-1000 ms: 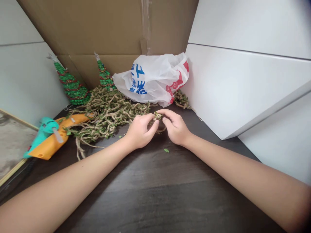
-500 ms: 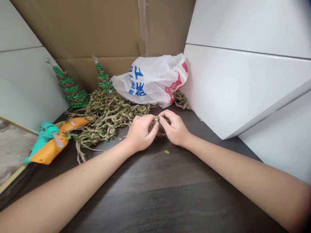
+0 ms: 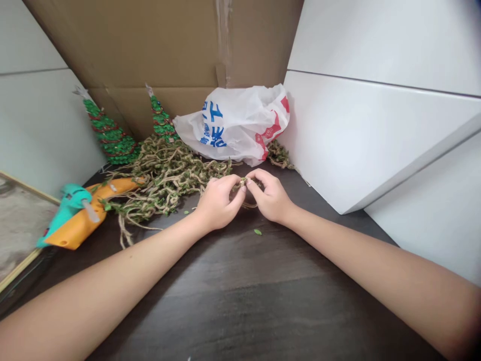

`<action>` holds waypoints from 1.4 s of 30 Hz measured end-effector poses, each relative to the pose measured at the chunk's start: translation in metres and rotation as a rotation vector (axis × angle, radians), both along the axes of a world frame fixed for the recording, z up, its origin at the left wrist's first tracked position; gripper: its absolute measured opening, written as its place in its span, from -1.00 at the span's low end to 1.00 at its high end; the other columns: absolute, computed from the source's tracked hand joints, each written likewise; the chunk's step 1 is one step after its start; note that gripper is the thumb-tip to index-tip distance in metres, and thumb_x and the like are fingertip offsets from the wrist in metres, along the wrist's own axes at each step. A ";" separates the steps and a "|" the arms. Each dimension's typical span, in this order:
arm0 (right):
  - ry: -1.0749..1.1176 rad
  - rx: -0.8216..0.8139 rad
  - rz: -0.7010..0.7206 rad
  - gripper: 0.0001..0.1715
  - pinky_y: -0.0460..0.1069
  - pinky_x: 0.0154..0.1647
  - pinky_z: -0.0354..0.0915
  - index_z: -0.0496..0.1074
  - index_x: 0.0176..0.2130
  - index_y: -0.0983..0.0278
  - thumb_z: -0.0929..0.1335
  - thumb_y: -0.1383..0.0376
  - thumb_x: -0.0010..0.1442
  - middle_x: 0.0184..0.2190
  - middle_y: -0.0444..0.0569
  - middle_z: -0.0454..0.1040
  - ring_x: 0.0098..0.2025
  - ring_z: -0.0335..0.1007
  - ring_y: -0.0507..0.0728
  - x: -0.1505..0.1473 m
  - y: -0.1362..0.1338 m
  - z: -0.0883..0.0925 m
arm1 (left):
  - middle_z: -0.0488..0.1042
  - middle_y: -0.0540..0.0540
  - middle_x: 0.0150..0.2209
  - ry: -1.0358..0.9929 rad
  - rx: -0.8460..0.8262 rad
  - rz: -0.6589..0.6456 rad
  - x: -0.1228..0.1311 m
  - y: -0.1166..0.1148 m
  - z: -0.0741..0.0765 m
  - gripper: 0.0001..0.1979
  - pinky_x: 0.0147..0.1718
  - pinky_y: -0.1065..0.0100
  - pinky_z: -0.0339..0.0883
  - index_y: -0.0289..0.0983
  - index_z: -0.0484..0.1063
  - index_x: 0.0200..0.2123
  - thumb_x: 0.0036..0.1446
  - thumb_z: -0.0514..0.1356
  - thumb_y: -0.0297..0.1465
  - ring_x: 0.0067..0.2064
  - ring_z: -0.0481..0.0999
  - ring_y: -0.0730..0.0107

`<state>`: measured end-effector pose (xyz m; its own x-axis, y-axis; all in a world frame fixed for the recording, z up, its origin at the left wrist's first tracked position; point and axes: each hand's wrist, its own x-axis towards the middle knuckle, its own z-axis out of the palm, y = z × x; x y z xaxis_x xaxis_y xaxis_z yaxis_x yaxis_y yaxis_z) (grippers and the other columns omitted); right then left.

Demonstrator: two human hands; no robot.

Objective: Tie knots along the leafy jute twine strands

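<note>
My left hand (image 3: 220,203) and my right hand (image 3: 271,196) meet above the dark wood table, with their fingertips pinching a small knot of leafy jute twine (image 3: 244,183) from both sides. A short loop of the twine (image 3: 250,204) hangs below my fingers. To the left of my left hand lies a tangled heap of jute vine with small green leaves (image 3: 165,183). A loose green leaf (image 3: 257,231) rests on the table just below my right hand.
A teal and orange glue gun (image 3: 80,216) lies at the left, beside a wood-framed board (image 3: 18,220). Two green beaded cone trees (image 3: 110,136) (image 3: 161,119) and a white plastic bag (image 3: 233,125) stand against the cardboard backing (image 3: 150,45). White panels (image 3: 376,140) rise at the right.
My hands stay pinched on the twine knot with only slight finger movement. The whole view has shifted a little as my head moved.
</note>
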<state>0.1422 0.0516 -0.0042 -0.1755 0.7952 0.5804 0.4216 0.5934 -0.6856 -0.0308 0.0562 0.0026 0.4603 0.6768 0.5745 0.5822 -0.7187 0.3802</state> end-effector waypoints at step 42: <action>0.012 -0.046 -0.007 -0.85 0.02 -0.15 0.28 0.41 -0.32 0.26 0.29 0.29 0.29 -0.35 -0.09 0.46 -0.28 0.37 0.09 0.000 0.000 0.000 | 0.52 -0.04 -0.34 -0.016 -0.023 -0.015 0.000 -0.002 -0.002 -0.88 -0.20 0.23 0.24 -0.26 0.39 -0.26 0.29 0.09 -0.36 -0.28 0.50 0.29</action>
<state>0.1425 0.0514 -0.0047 -0.1632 0.8225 0.5448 0.4174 0.5579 -0.7173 -0.0313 0.0546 0.0011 0.4617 0.6827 0.5663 0.5650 -0.7185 0.4055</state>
